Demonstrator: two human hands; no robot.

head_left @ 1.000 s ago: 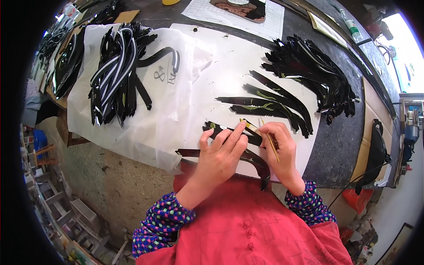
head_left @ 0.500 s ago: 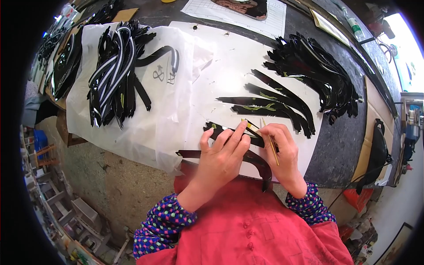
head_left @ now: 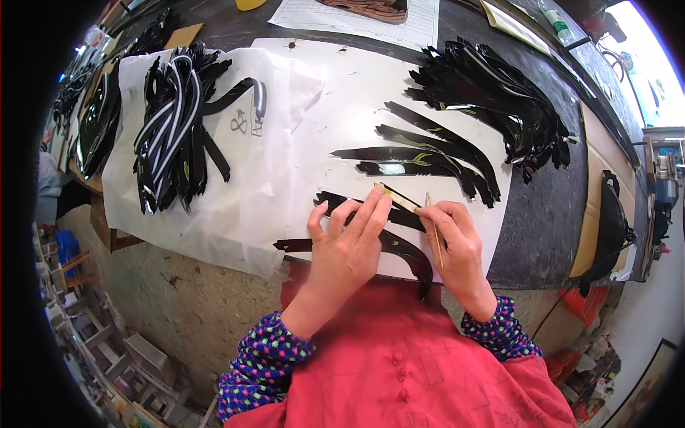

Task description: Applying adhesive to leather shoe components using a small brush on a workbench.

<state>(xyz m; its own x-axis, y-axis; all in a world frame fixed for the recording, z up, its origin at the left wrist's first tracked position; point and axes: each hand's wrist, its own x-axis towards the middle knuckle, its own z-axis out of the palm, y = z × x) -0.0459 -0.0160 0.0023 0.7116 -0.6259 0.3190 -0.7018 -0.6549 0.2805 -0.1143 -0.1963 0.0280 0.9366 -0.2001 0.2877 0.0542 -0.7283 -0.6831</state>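
Note:
My left hand (head_left: pixel 346 246) lies palm down with its fingers stretched out over a black strip (head_left: pixel 335 201). Its forefinger tip touches a narrow piece with a pale yellowish face (head_left: pixel 404 202) and a dark edge, slanting across the strip. At the other end of that piece is my right hand (head_left: pixel 458 246), fingers closed around a thin wooden stick (head_left: pixel 438 248). The stick points up and away from me. A glossy, curved black strip (head_left: pixel 408 250) passes beneath my left hand, close to my red apron.
Several black strips with green marks (head_left: pixel 421 155) fan out on the white board (head_left: pixel 325 167). A big heap of black strips (head_left: pixel 492 93) lies to the right. On the left, a bundle of black strips (head_left: pixel 175 128) rests on translucent sheeting (head_left: pixel 242 207). Patterned paper (head_left: pixel 421 28) lies at the far edge.
The whole view has shifted slightly, so the table sits a little further left. More of the pale face on the narrow piece shows between my hands. The stick stays in my right hand.

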